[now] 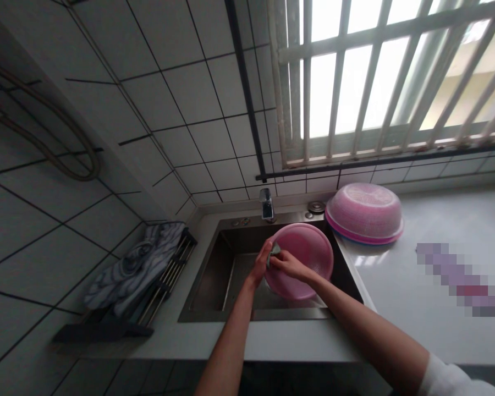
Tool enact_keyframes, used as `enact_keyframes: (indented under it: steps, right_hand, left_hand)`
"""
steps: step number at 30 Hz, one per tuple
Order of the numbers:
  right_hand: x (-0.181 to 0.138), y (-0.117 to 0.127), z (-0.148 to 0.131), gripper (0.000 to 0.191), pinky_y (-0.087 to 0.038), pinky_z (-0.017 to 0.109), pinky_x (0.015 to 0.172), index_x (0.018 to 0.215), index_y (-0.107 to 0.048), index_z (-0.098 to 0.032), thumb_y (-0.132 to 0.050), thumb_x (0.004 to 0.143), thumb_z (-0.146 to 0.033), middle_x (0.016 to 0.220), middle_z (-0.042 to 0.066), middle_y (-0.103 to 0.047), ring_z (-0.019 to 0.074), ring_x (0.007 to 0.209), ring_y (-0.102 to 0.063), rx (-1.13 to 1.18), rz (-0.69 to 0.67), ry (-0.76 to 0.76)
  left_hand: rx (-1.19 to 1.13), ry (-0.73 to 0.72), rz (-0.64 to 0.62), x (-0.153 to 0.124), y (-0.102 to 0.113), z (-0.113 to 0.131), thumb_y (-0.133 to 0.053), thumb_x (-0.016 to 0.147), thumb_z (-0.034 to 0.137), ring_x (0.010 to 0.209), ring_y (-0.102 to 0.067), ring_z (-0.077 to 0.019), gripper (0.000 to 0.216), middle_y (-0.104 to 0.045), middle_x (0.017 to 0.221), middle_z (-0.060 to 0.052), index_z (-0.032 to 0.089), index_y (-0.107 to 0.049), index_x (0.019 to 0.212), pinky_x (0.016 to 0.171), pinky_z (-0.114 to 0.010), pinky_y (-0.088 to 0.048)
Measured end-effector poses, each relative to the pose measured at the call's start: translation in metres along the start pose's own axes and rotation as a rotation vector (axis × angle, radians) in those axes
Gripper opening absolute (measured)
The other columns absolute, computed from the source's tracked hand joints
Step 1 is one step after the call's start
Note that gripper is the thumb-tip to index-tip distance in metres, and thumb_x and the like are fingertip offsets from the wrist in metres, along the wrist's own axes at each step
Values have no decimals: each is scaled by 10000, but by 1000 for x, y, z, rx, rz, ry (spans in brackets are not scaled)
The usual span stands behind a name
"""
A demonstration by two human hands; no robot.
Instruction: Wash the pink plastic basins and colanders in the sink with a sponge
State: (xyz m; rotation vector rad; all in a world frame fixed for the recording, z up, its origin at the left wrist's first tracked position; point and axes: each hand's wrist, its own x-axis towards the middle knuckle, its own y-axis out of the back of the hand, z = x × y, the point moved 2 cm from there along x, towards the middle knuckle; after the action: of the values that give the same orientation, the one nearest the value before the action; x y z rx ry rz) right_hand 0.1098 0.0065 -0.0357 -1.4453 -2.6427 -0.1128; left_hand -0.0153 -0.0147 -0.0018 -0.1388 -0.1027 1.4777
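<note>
Pink basin (307, 256), round and so without a long axis, stands tilted on its lower edge in the right half of the steel sink (214, 275). Its broad face is turned up and toward the person. Both hands meet at its left rim, so the basin lies directly to their right and slightly beyond them, in contact with both.

The left hand (259, 267) is curled over the left rim and steadies it. The right hand (287, 264) is closed on a small grey-green scouring cloth (274, 251), which it presses against the basin's face just inside that rim. The two hands touch, and neither is clearly the nearer.

The tap (266, 204) stands at the sink's back edge, just behind the hands; whether water runs cannot be told. On the white countertop (437, 220), beside the sink's back right corner, an inverted pink colander (365, 212) covers another vessel of which only the rim shows. On the left side of the sink, a dish rack (167, 278) carries a grey patterned cloth (138, 261). A barred window (375, 82) is set above the counter.
</note>
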Motion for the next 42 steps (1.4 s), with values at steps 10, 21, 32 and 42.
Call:
enact_keyframes:
  steps: [10,21,32,42]
  right_hand:
    - [2,25,-3,306,-477,302,714,971,-576,-188,-568,897,-485,894,45,-626,193,778,-560,-59,420,102]
    - [-6,-1,-6,105,-454,276,712,885,-617,-179,-533,828,-203,880,36,-659,175,761,-566,-249,-56,164]
    - [-2,5,-4,152,-490,307,799,919,-623,-165,-528,817,-225,938,57,-677,200,837,-605,-181,73,170]
    - [-1,17,-7,107,-487,367,842,916,-589,-173,-520,834,-183,951,112,-660,232,850,-598,-474,419,132]
  left_hand:
    - [-86,-39,-76,2,-7,-2,-626,884,619,1413,-471,-303,625,-630,1417,-80,209,-637,1355,1233,-444,-258]
    - [42,-36,-2,3,4,-4,-629,861,644,1311,-559,-304,642,-680,1329,-85,195,-654,1319,1194,-449,-315]
    - [51,-68,-64,2,0,0,-586,904,606,1294,-565,-291,574,-673,1323,-85,208,-637,1315,1196,-447,-308]
    - [58,-84,-98,4,-4,-3,-564,924,591,1383,-493,-279,549,-624,1411,-69,233,-626,1335,1227,-432,-271]
